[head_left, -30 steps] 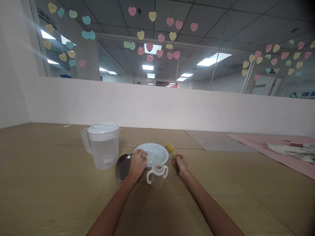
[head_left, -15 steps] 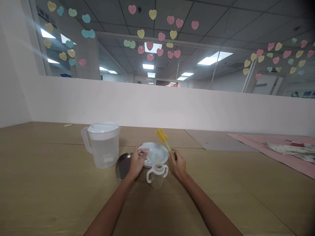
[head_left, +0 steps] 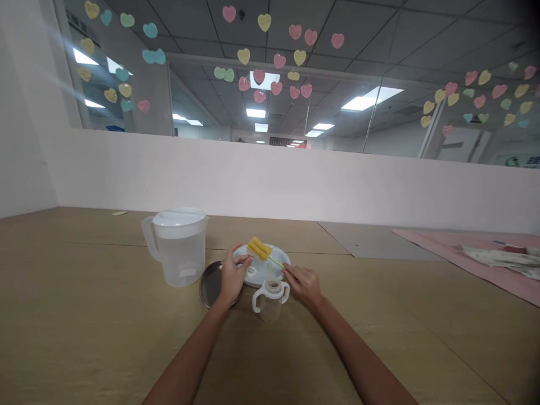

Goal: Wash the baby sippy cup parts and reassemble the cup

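The yellow sponge brush [head_left: 259, 248] is held over the white plate [head_left: 283, 256] in the right hand's [head_left: 306, 285] closed grip. A small clear piece [head_left: 250, 255] is pinched beside it by the left hand [head_left: 233, 277]. The two-handled bottle [head_left: 270, 307] is set just before the plate.

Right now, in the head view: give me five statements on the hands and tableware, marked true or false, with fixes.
1. The right hand holds a yellow sponge brush by its green handle. True.
2. The two-handled bottle lies on its side. False: it stands upright.
3. The bottle stands nearer the camera than the white plate. True.
4. The pitcher stands on the pink sheet. False: it stands on the tabletop, left of the metal dish; the sheet is at the far right.
5. The left hand grips the pitcher's handle. False: its fingers are by the sponge head, in front of the plate.
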A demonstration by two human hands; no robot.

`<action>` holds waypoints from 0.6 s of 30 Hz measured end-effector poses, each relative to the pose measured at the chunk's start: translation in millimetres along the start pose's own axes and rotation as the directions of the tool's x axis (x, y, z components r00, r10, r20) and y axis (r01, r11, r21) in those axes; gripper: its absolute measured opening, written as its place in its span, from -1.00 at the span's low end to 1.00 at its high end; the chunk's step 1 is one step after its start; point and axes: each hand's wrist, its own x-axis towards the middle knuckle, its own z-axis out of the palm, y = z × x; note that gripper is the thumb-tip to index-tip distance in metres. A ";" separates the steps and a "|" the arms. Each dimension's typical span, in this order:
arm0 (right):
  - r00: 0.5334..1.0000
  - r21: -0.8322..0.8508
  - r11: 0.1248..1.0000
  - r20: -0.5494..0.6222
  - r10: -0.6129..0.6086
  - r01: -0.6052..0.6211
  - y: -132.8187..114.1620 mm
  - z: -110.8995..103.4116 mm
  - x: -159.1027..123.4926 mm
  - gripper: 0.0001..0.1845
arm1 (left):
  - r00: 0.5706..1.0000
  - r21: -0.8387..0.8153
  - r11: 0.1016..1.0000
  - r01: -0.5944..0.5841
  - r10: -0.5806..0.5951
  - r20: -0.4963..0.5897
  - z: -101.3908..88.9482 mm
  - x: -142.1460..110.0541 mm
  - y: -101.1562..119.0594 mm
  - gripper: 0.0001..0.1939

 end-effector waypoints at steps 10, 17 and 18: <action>0.999 0.026 1.000 -0.035 -0.006 0.007 1.3 -6.6 1.5 -0.84 | 0.999 0.067 0.997 -0.040 0.043 -0.032 -0.8 1.7 4.3 -0.57; 0.999 0.045 0.999 -0.039 0.000 0.002 2.3 -5.7 0.1 -0.84 | 0.997 0.083 0.994 -0.072 0.069 0.035 -0.5 0.1 3.2 -0.64; 0.999 0.044 0.999 -0.039 0.004 -0.002 2.1 -6.0 0.3 -0.84 | 0.996 0.089 0.993 -0.080 0.077 0.042 -0.4 -0.1 3.4 -0.65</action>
